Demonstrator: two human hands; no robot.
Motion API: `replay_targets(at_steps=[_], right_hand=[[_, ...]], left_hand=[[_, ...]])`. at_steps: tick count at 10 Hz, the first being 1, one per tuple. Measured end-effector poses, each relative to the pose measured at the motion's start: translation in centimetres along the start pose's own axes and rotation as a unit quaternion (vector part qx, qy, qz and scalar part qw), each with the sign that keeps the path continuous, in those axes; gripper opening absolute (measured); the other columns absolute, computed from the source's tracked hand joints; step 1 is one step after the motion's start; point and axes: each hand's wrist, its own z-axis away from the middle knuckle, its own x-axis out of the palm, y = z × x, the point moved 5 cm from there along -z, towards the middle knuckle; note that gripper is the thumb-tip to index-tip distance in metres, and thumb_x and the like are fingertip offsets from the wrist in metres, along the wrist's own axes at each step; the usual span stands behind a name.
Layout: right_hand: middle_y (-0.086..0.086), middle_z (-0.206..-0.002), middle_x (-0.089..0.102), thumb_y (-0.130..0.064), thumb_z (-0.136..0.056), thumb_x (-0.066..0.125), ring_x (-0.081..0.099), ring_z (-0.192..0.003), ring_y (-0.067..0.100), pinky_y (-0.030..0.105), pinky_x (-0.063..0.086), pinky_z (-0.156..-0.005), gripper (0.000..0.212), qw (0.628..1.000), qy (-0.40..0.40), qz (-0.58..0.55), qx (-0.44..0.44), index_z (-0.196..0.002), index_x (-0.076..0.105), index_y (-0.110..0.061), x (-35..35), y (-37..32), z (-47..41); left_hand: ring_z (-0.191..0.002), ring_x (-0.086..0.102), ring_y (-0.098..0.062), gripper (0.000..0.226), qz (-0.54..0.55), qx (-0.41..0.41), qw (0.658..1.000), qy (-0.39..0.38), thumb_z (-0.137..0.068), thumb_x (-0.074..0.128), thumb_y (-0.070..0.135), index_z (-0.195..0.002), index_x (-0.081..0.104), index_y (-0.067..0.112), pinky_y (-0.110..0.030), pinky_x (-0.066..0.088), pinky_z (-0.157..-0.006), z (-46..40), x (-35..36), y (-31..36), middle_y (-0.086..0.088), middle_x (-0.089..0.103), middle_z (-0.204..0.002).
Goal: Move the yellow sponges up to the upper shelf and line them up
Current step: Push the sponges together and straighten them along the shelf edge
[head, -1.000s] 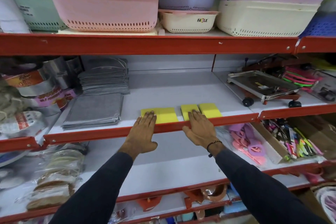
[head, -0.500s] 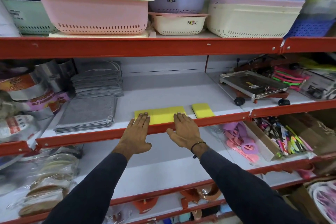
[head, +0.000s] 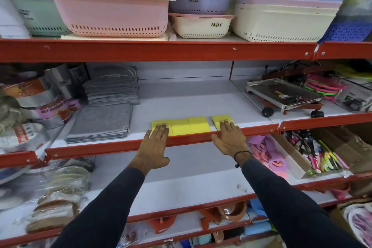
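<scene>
Head view: four yellow sponges point(head: 190, 126) sit right at the front lip point(head: 181, 140) of the white shelf point(head: 191, 98), three butted edge to edge and the fourth sponge point(head: 220, 120) off to the right with a thin gap. Left hand point(head: 155, 147) lies flat, fingers spread, tips on the leftmost sponge; right hand point(head: 229, 141) lies flat too, tips on the loner. Loads of bare shelf behind, between the grey cloths point(head: 100, 123) and the wheeled steel tray point(head: 283, 94).

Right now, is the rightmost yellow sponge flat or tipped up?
Flat. The rightmost yellow sponge lies broad face up on the shelf, right hand fingertips resting on it.
</scene>
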Motion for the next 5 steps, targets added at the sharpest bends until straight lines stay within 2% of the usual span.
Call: replay_targets(at_steps=[1, 3, 5], right_hand=[[0.015, -0.168, 0.021, -0.057, -0.094, 0.027, 0.019, -0.155, 0.033, 0.048, 0.014, -0.127, 0.080, 1.000, -0.004, -0.005, -0.007, -0.157, 0.021, -0.008, -0.1, -1.4, 0.2], [0.018, -0.168, 0.017, -0.057, -0.099, 0.034, 0.013, -0.156, 0.036, 0.047, 0.010, -0.128, 0.082, 1.000, -0.010, -0.017, 0.011, -0.157, 0.017, -0.002, 0.5, -4.7, 0.4], [0.015, -0.169, 0.018, -0.058, -0.096, 0.033, 0.013, -0.157, 0.033, 0.051, 0.010, -0.128, 0.083, 1.000, 0.006, -0.003, -0.010, -0.158, 0.015, -0.008, 0.0, -4.2, 1.3]], left_hand=[[-0.162, -0.006, -0.026, 0.109, -0.002, -0.002, 1.000, 0.000, -0.083, 0.060, 0.044, -0.165, -0.002, 0.008, -0.048, 0.003, -0.131, -0.2, 0.2, 0.1, -0.012, -0.010, -0.175], [-0.162, -0.006, -0.027, 0.108, 0.002, -0.001, 1.000, -0.001, -0.084, 0.060, 0.041, -0.164, -0.003, 0.007, -0.045, 0.003, -0.132, 0.2, -0.4, -0.2, -0.013, -0.010, -0.175], [-0.162, -0.005, -0.027, 0.105, -0.006, 0.013, 1.000, 0.004, -0.089, 0.057, 0.048, -0.165, -0.004, 0.008, -0.048, 0.001, -0.131, 0.7, -1.4, 0.3, -0.011, -0.009, -0.175]])
